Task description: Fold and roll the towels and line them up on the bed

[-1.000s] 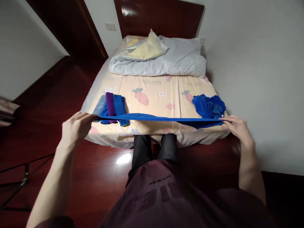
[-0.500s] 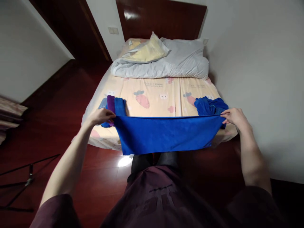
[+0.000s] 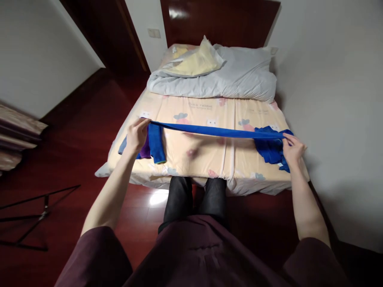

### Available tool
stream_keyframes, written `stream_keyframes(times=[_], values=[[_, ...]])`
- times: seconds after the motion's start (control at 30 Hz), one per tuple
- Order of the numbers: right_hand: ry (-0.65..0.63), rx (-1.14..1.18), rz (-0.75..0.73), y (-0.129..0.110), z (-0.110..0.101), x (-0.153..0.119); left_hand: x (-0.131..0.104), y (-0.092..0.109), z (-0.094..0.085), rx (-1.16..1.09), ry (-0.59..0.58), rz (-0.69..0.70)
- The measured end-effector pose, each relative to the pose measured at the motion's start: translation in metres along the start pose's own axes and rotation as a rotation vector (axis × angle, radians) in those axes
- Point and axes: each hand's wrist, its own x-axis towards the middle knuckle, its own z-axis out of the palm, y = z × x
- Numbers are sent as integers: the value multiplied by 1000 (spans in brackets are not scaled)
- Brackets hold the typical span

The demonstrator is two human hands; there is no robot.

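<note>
A blue towel (image 3: 209,130) is stretched between my hands above the bed, seen nearly edge-on as a narrow band. My left hand (image 3: 137,134) pinches one corner, and the fingers of my right hand (image 3: 293,147) are closed on the opposite corner. Beneath my left hand lie folded cloths: a blue one (image 3: 157,145) with a green edge, a purple one (image 3: 145,149) and a grey-blue one partly covered by the hand. Near my right hand is a crumpled heap of blue cloth (image 3: 267,147) with a small white tag.
The bed (image 3: 194,165) has a peach sheet printed with carrots. A grey quilt (image 3: 248,71) and a pale yellow piece of bedding (image 3: 200,61) lie by the dark headboard (image 3: 218,24). Black tripod legs (image 3: 30,217) stand on the floor at left. A wall runs along the right.
Both hands have moved away from my body, over the bed. The towel, which hung down broadly in front of my legs, has swung up and now shows as a thin strip.
</note>
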Motion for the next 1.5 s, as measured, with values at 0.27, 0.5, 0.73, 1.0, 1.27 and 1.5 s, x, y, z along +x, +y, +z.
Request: stream_keyframes(times=[0.27,0.5,0.73,1.0,1.27,1.5], values=[[-228,-41,44,61,63,-90,-117,-17,59,-26,-578,-91],[-399,-69,205,98,103,-141,-168,-21,115,49,-886,-154],[-446,-78,254,123,107,-172,-196,-39,128,92,-904,-129],[-468,-87,267,136,94,-196,-228,-50,121,42,-718,-98],[-424,-123,330,132,92,-195,-229,-44,116,180,-648,-132],[-484,-243,200,131,90,-212,-216,-11,117,287,-710,19]])
